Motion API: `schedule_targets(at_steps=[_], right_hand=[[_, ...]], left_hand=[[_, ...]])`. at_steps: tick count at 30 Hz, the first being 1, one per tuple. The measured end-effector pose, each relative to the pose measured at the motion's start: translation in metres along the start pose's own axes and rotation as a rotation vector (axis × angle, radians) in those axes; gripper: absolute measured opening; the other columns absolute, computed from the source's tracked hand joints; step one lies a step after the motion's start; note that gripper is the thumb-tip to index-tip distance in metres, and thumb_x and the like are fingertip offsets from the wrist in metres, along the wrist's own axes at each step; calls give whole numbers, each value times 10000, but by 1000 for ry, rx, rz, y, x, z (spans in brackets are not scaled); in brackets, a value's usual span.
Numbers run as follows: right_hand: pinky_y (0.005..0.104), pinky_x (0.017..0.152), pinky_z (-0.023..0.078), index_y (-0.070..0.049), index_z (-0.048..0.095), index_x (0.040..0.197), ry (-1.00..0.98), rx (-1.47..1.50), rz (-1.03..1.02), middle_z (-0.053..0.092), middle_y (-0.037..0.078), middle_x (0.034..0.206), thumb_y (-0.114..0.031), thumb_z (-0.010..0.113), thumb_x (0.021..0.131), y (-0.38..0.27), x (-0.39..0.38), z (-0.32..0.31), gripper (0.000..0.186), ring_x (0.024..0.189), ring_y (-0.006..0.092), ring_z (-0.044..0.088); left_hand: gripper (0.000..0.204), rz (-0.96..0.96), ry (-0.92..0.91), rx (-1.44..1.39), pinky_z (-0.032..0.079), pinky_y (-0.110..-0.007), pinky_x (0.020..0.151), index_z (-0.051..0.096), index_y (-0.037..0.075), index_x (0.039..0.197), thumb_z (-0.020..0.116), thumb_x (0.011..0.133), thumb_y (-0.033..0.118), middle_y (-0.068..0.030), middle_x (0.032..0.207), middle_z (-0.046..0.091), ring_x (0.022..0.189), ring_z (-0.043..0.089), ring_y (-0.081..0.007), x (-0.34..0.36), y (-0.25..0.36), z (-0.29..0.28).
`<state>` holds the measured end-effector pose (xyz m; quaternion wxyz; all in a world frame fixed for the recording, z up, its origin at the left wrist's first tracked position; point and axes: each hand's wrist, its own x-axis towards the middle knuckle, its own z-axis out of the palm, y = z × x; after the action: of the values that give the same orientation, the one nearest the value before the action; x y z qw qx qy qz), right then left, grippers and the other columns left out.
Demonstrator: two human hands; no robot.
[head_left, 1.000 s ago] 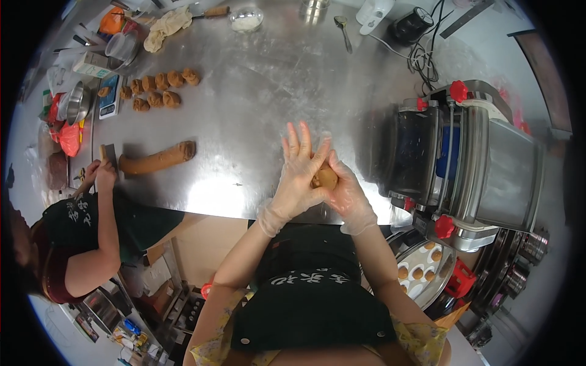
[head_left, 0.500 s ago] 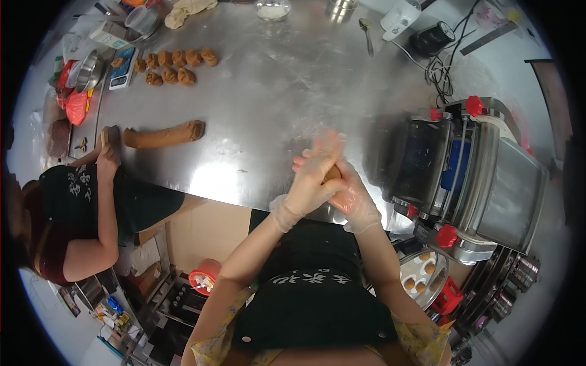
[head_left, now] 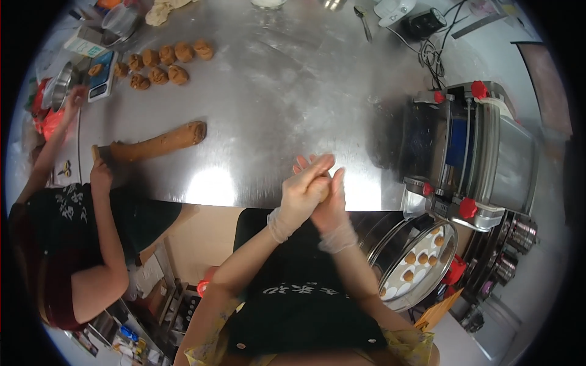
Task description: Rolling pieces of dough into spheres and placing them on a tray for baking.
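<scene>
In thin clear gloves, my left hand (head_left: 300,198) lies cupped over my right hand (head_left: 333,208), near the front edge of the steel table. The palms press together around a lump of brown dough (head_left: 326,188), nearly all hidden; only a sliver shows between them. Farther left on the table lies a thick brown dough log (head_left: 160,143). Beyond it, several dough pieces (head_left: 167,55) sit in two rows. One more piece (head_left: 95,70) rests on a digital scale (head_left: 101,84).
At the left, a co-worker's hand (head_left: 101,175) holds a scraper at the log's end. A roller machine (head_left: 482,152) with red knobs stands at the right. Below it, a round tray (head_left: 398,303) holds dough balls on white papers. A spoon (head_left: 364,25) and cables (head_left: 431,64) lie at the back.
My joined hands have come nearer to me and slightly left, still pressed together. The view has shifted, showing more of the round tray. The co-worker's other hand now reaches toward the scale.
</scene>
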<state>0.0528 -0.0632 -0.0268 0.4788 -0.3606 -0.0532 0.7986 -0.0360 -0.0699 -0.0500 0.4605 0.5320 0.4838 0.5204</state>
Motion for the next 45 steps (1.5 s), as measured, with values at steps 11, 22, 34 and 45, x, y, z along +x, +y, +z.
schedule_targets(at_steps=[11,22,34,45], right_hand=[[373,1095,412,-34,399,1438,162,262,211,515,106,1386,-510,364,1047,89,-23,-30,617,1304,242,491],[430,1135,362,69,450,1401,281,-1702,-731,429,259,1476,-160,578,974,63,39,-46,502,1365,414,422],[387,1241,75,-31,114,1568,202,-815,-447,124,151,1638,-477,364,1037,55,33,-64,738,1519,293,91],[459,1217,105,48,94,1548,174,-975,-513,141,198,1629,-755,279,929,64,45,-69,1031,1515,342,82]], left_hand=[[636,-355,-307,-119,264,-424,1183,418,-14,1455,602,849,40,-219,1391,551,1311,532,-315,-59,-19,-61],[800,-267,59,-226,74,-411,1222,11,-60,1544,438,1038,389,-201,1644,-8,1525,-2,-291,-52,-60,-70],[1140,-337,-60,-570,-31,-463,1209,-116,67,1564,286,835,847,-187,1644,-82,1516,-100,-315,-39,-84,-37],[1076,-172,-39,-230,163,-478,1192,-15,-76,1534,387,921,712,-294,1610,67,1478,152,-455,-27,-105,-28]])
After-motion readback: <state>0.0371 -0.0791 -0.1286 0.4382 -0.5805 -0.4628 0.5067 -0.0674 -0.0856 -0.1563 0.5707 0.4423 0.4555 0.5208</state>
